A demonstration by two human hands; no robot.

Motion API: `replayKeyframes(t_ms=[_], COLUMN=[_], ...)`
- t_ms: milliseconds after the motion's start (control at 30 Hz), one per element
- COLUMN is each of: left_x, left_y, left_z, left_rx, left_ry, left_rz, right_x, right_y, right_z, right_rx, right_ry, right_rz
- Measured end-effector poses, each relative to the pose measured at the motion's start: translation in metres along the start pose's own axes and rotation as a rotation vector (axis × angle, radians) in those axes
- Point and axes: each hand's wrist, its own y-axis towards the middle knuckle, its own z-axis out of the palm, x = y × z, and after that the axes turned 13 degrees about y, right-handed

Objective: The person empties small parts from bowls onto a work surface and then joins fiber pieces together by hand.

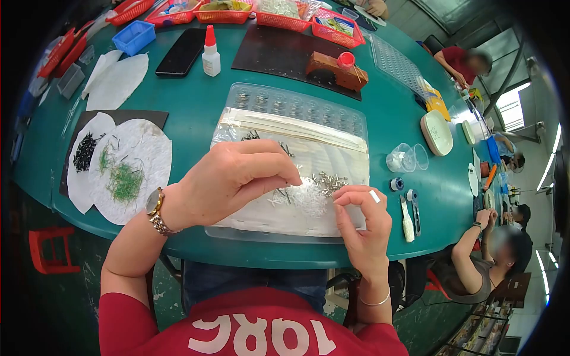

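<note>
My left hand (237,175), with a watch on its wrist, hangs over the work tray, fingertips pinched together. Whatever they hold is too small or hidden to make out. To its right, my right hand (365,225) has thumb and index finger brought together, and their contents cannot be made out either. A white strip is on one finger. Below and between the hands, a pile of small white pieces (309,199) lies on a pale cloth (267,222). Beside it are small metallic pieces (330,183). Dark thin pieces (250,136) lie behind my left hand, partly covered.
A clear plastic tray (237,98) supports the cloth. At left, white paper rounds (157,145) hold green strands and black bits. A phone (180,52), glue bottle (211,56), brown block (335,72), clear cups (401,159) and cutter (407,222) surround it. Other people sit at right.
</note>
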Motion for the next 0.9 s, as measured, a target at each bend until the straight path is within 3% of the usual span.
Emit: replayKeyframes(t_ms=[167,367,500,700,900], left_x=[-0.002,-0.003,-0.005,0.000,-0.002], left_y=[0.004,-0.007,-0.008,-0.009,-0.012], left_z=[0.004,0.023,0.017,0.025,0.026], left_rx=[-0.099,-0.043,0.024,-0.086,-0.039], left_ry=[-0.025,-0.406,-0.139,0.025,0.077], left_rz=[0.103,-0.279,-0.198,0.035,0.007], right_x=[0.005,0.017,0.010,0.019,0.016], right_y=[0.009,0.017,0.014,0.012,0.012], right_z=[0.006,0.022,0.030,0.034,0.034], right_rx=[-0.087,0.023,-0.018,-0.074,-0.076], right_ry=[0.455,0.341,0.295,0.222,0.172], right_rz=[0.159,0.034,-0.043,-0.028,-0.071])
